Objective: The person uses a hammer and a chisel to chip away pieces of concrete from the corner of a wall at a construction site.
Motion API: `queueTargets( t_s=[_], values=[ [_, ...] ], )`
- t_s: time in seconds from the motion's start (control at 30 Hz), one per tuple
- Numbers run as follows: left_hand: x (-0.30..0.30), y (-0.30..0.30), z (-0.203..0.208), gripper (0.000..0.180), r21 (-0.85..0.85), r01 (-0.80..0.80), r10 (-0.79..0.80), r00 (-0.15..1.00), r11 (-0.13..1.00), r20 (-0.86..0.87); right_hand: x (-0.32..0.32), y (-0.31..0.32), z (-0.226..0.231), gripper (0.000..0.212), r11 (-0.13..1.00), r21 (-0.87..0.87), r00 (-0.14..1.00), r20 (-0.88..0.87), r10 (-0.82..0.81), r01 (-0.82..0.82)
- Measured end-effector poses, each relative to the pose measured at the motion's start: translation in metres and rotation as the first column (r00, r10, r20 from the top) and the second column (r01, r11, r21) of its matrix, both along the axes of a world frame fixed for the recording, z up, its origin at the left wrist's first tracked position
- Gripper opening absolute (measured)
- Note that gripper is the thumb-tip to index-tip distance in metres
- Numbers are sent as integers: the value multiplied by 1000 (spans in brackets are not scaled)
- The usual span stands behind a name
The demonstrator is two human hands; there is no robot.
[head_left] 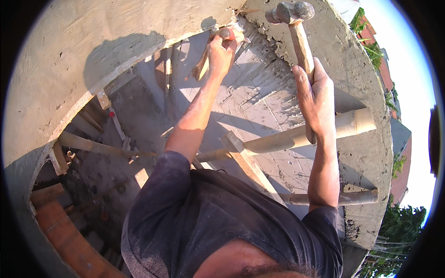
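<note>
Up at the top of the view, a short round-ended tool, probably a chisel (pixel 225 33), is gripped in the left hand (pixel 222 54), with fingers curled tightly about it, right against the broken edge of the concrete wall (pixel 116 28). Over to the right, a double-faced hammer (pixel 301 48) is held by its wooden handle in the closed right hand (pixel 317 99), well apart from the chisel. The step in hand is judged to be chipping concrete, with the hammer cocked between blows. A square strike on the chisel's round end seems called for next, with the left fingers kept clear of it.

Now the axes: the hammer's handle is run nearly upright in the view, leaning a little left toward the top, its butt shown below the fist; the head is set crosswise, its faces turned left and right. The chisel's round end is pointed roughly at the camera; its shaft and tip are hidden, so its exact axis cannot be told. Below the hammer, a bamboo pole (pixel 345 125) is seen slanting behind the right wrist.
</note>
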State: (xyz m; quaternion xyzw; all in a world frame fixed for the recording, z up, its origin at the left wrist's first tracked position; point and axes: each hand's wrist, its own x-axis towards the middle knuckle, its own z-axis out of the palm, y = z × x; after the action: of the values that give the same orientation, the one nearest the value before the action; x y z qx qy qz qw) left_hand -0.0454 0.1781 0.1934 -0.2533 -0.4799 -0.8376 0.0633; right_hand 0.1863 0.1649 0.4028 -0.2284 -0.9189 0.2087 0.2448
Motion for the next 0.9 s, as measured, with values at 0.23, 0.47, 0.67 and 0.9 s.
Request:
queueTargets(
  t_s=[0.23, 0.47, 0.67, 0.9],
  values=[
    [7, -4, 21, 23, 2, -60, 60, 995, 998, -86, -19, -40, 17, 23, 971, 156, 974, -107, 197, -180],
    [-7, 5, 17, 18, -121, -36, 36, 999, 992, -5, -65, 24, 8, 27, 772, 581, 945, 317, 80, -260],
    [-8, -3, 24, 21, -203, -73, 64, 997, 976, -47, -61, -26, 31, 26, 860, 389, 915, -91, 393, -330],
    [-4, 6, 21, 22, -277, -195, 164, 978, 941, -131, -66, 17, 16, 30, 836, 489, 938, 336, 85, -251]
  ],
)
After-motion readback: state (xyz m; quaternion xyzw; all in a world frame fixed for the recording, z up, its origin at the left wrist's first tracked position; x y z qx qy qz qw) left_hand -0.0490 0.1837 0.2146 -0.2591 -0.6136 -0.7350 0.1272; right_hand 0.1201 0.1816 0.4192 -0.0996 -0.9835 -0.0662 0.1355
